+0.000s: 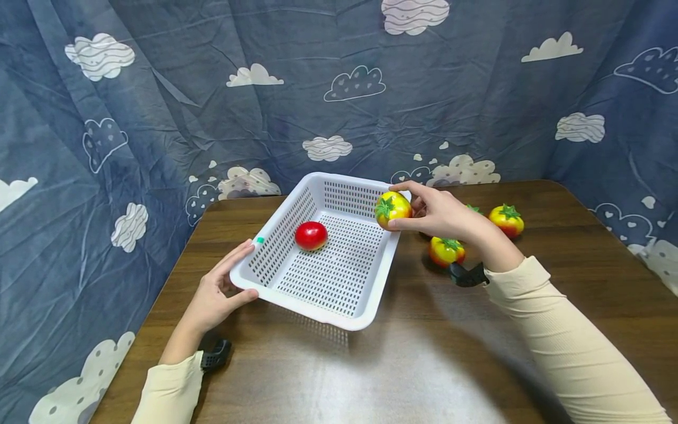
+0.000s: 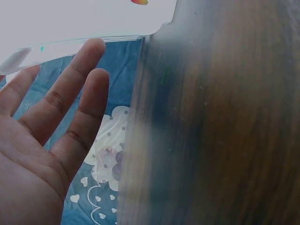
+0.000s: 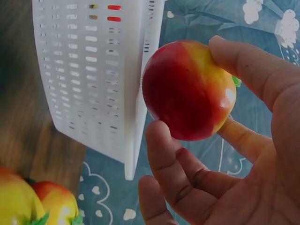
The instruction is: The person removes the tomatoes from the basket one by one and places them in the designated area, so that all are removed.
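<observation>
My right hand (image 1: pixel 436 215) pinches a yellow-and-red toy tomato (image 1: pixel 394 206) with green leaves between thumb and fingers. It is above the right rim of a white perforated plastic basket (image 1: pixel 384 271). In the right wrist view the tomato's red underside (image 3: pixel 180 89) shows beside the basket wall (image 3: pixel 84 79). My left hand (image 1: pixel 214 294) holds the basket's near left corner, thumb at the near rim and fingers along the left rim. The left wrist view shows its fingers (image 2: pixel 65 96) stretched toward the rim. Inside the basket lies a smooth red fruit (image 1: pixel 311 236), probably another toy tomato.
On the wooden table (image 1: pixel 413 365), a toy tomato (image 1: pixel 446 252) lies below my right wrist and another (image 1: pixel 507 221) farther right. Green leaves (image 1: pixel 473 208) of one more peek out behind the right hand. A blue cloud-patterned cloth (image 1: pixel 291 118) hangs behind the table.
</observation>
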`<state>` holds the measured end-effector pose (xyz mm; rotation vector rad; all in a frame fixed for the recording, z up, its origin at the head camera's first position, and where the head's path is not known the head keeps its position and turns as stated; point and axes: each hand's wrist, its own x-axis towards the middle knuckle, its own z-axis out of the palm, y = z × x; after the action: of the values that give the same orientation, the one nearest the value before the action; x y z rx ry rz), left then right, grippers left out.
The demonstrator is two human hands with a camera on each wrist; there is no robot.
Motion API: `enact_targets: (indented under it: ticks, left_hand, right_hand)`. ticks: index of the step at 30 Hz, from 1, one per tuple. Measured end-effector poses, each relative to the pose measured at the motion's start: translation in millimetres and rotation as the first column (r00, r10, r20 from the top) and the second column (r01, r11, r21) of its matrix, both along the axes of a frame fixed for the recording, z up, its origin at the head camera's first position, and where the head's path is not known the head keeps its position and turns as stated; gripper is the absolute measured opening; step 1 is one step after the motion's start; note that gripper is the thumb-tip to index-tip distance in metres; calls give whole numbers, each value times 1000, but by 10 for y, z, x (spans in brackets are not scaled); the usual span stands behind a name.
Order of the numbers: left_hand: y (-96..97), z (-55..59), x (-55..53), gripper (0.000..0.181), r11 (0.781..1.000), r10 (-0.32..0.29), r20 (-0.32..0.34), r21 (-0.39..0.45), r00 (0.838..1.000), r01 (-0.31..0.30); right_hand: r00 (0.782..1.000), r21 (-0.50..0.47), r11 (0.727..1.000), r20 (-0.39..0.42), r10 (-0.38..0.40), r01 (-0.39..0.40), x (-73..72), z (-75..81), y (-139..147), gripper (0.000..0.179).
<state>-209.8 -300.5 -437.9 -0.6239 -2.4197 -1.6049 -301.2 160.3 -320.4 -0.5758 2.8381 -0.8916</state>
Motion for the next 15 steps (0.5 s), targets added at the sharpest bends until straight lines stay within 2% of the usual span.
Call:
enact_targets:
  ticks: [8,15]
  left_hand:
    - [3,1,9,84,1000,-2,-6,6,1000,2]
    - [2,-1,6,83,1000,-1,-1,2,1000,1]
  right_hand:
    - [1000,25,1000,-9,10,-10,39,-9,135,83]
    - [1000,18,1000,-8,-13,14,71,-20,238,79]
